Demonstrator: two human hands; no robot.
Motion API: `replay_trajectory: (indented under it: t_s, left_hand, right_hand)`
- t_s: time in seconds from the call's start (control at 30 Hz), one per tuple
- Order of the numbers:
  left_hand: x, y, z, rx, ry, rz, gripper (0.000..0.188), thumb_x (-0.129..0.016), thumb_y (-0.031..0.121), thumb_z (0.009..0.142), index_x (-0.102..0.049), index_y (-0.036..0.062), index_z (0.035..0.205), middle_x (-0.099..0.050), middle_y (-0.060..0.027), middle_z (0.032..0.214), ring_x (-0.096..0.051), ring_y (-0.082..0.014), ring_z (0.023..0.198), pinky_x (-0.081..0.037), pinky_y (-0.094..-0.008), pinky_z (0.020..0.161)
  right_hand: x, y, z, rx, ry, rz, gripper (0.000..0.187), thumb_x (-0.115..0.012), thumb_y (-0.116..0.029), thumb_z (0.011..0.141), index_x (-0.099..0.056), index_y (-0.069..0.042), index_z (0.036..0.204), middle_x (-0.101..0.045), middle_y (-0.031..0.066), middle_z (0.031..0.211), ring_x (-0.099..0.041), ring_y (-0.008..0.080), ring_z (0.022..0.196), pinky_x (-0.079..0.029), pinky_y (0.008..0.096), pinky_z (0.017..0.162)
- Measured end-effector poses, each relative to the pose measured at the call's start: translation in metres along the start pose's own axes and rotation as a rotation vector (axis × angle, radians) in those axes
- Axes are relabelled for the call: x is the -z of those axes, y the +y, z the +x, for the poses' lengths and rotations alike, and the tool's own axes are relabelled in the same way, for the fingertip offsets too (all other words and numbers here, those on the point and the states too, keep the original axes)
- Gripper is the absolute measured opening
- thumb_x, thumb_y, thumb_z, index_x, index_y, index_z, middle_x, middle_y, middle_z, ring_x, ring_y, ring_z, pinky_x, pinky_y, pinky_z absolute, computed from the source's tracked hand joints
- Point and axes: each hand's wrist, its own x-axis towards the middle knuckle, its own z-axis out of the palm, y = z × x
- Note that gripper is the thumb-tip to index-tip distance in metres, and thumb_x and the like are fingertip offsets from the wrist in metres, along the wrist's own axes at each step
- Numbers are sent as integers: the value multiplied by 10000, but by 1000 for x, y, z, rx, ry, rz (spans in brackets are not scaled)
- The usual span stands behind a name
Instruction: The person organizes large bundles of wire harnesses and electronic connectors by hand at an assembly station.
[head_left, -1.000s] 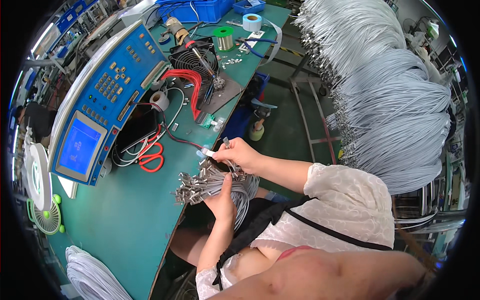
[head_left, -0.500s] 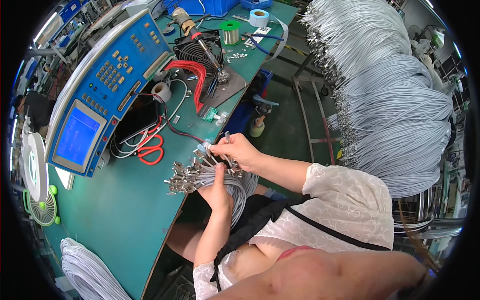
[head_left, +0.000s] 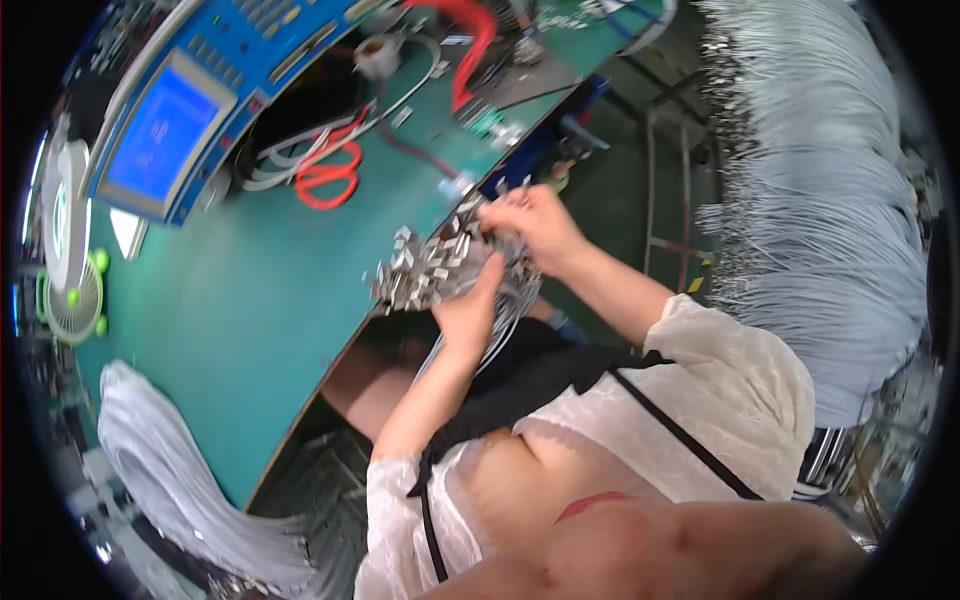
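Green bench (head_left: 250, 330): left hand (head_left: 468, 305) fingers clamp one connector bundle (head_left: 430, 265); right hand (head_left: 535, 222) fingers pinch one connector.

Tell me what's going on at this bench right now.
A person seated at a green workbench holds a bundle of grey cables with metal connector ends in the left hand. The right hand picks at one connector at the top of the bundle. Red-handled scissors and a blue tester with a screen sit farther back on the bench.
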Motion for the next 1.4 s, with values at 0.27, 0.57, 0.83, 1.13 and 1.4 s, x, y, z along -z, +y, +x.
replay_trajectory:
  t_s: [0.27, 0.57, 0.83, 1.13, 1.4]
  left_hand:
    - [-15, 18, 9, 39, 167, -232, 240, -664, -9, 701, -518, 10, 891, -566, -37, 821, -537, -106, 759, -435, -241, 707]
    - [-6, 8, 8, 88, 138, -240, 187, -637, -1, 729, -515, -1, 872, -581, -69, 801, -557, -131, 727, -444, -251, 690]
    - [-8, 15, 3, 76, 96, -272, 119, -617, 26, 759, -545, -25, 839, -605, -83, 772, -576, -140, 700, -457, -259, 686]
    - [-11, 16, 1, 116, 39, -271, 168, -620, 1, 744, -543, -22, 892, -599, -84, 814, -579, -139, 721, -459, -261, 702]
    - [-7, 11, 4, 136, 34, -235, 230, -655, -16, 705, -516, 2, 887, -569, -53, 802, -545, -110, 739, -444, -241, 684]
  right_hand:
    - [0, 2, 8, -16, 32, 99, 121, -611, -79, 720, -569, -10, 630, -494, -4, 525, -409, 57, 461, -288, 193, 442]
    - [3, 3, 9, -43, 10, 126, 102, -610, -71, 723, -558, -30, 644, -497, -5, 545, -411, 55, 451, -294, 190, 433]
    - [2, 1, 8, -44, -7, 74, 120, -612, -90, 735, -555, -36, 645, -481, -13, 536, -404, 51, 449, -292, 187, 432]
    - [-9, -1, 9, -23, 60, 20, 180, -615, -156, 766, -560, -35, 644, -477, -21, 532, -402, 47, 448, -297, 181, 431]
    - [-10, -8, -2, -89, -46, 95, 185, -625, -160, 764, -572, -13, 666, -519, 5, 556, -397, 31, 457, -298, 181, 422]
